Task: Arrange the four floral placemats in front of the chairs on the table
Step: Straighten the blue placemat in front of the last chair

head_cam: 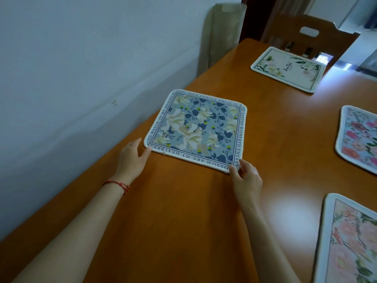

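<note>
Along the bench (183, 211) edge nearest the wall, your left hand (131, 158) touches the blue floral placemat (195, 129) corner with relaxed fingers; your right hand (245, 178) pinches the opposite corner. Uneven pulling may skew it, and no chair shows on this side.

Blue mat (195, 129) lies flat on table (183, 221) near wall (81, 58) — left hand (132, 156) touches its near-left corner, right hand (245, 178) pinches its near-right corner; three other mats — cream (285, 69), pink (359, 137), peach (348, 242) — lie apart
</note>
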Available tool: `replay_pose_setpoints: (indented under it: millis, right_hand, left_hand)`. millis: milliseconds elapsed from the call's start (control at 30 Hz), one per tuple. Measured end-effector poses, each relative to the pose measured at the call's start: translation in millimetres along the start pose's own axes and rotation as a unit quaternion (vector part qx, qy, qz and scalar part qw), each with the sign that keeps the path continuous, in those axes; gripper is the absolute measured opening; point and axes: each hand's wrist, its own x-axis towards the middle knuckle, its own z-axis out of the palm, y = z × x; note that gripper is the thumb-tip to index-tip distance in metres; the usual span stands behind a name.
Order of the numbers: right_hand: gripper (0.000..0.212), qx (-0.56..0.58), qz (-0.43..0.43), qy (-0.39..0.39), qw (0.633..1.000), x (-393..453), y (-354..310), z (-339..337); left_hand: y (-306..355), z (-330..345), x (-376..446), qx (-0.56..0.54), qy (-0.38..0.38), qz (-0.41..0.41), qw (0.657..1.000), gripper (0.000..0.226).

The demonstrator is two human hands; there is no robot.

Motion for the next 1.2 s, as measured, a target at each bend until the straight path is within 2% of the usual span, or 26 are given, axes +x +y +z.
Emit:
replay_pose_setpoints:
  millis: [100,200,500,733,967,1200]
  right_hand:
    - [0.043,0.014,0.015,0.012,1.000,6.7,0.6,3.1]
    - [0.042,0.044,0.043,0.026,0.998,12.8,2.1,7.5]
    - [0.040,0.089,0.099,0.055,0.990,25.6,1.9,8.7]
    - [0.017,0.089,0.096,0.047,0.990,31.3,1.9,11.3]
    - [0.029,0.117,0.101,0.056,0.986,30.4,4.8,8.6]
    - [0.037,0.120,0.114,0.057,0.984,10.9,12.1,4.0]
  left_hand:
    - [-2.6,3.8,10.7,0.009,0.006,0.006,1.000,0.048]
    - [-0.3,4.5,18.8,-0.033,0.017,0.002,0.999,0.042]
    - [7.1,7.9,33.1,-0.176,0.053,-0.090,0.979,0.037]
    - [8.6,10.3,41.9,-0.221,0.040,-0.135,0.965,0.042]
    - [13.9,14.3,37.7,-0.288,0.006,-0.152,0.945,0.042]
    - [3.6,8.7,17.9,-0.297,-0.001,-0.157,0.942,0.039]
